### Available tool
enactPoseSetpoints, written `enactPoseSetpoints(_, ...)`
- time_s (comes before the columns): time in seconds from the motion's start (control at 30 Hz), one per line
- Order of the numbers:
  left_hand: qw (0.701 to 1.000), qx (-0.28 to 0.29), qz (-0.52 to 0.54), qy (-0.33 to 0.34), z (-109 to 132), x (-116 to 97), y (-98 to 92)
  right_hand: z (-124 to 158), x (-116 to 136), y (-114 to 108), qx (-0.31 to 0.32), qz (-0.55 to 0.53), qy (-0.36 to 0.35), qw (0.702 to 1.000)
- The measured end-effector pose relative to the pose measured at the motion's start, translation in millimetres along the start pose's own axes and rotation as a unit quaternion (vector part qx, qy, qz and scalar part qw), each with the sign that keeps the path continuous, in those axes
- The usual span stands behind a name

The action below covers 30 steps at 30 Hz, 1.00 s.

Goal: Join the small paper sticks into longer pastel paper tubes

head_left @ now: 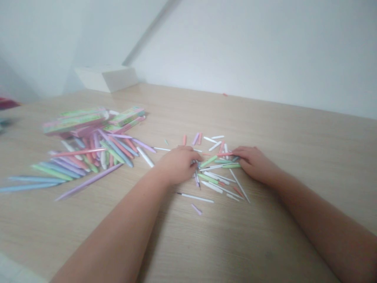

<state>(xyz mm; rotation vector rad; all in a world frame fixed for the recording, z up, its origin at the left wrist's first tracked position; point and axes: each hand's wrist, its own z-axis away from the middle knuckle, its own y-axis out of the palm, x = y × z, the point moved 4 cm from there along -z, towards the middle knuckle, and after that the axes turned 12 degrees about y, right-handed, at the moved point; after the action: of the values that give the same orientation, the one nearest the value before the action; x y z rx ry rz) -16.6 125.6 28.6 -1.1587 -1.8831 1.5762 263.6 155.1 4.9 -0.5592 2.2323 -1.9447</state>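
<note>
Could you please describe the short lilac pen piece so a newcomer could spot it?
On the wooden table, find the loose scatter of pen parts between the left hand and right hand. The short lilac piece lies alone at its near edge, touching nothing.

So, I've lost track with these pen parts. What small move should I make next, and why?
Probably pick up the green piece between your left hand and right hand: it lies uppermost among the loose white sticks, within easy reach.
</note>
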Motion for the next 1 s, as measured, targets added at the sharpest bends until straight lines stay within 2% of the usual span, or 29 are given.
enactPoseSetpoints(0.27,1.000,0.011,-0.021,-0.007,-3,-3,5.1,-3,5,-5,0.029,0.002,-0.017,0.999)
enactPoseSetpoints(0.4,1.000,0.010,-0.015,-0.017,-3,-3,6.2,-3,-4,-5,0.030,0.012,0.006,0.999)
enactPoseSetpoints(0.53,1.000,0.010,-0.012,-0.018,-4,-3,6.1,-1,-13,-4,0.040,0.052,-0.005,0.998)
enactPoseSetpoints(0.73,1.000,0.011,-0.007,-0.021,-4,-3,7.4,2,-12,-8,0.042,0.076,-0.013,0.996)
enactPoseSetpoints(1.0,1.000,0.005,-0.012,-0.013,-5,-4,9.1,1,-11,-14,0.057,0.093,0.020,0.994)
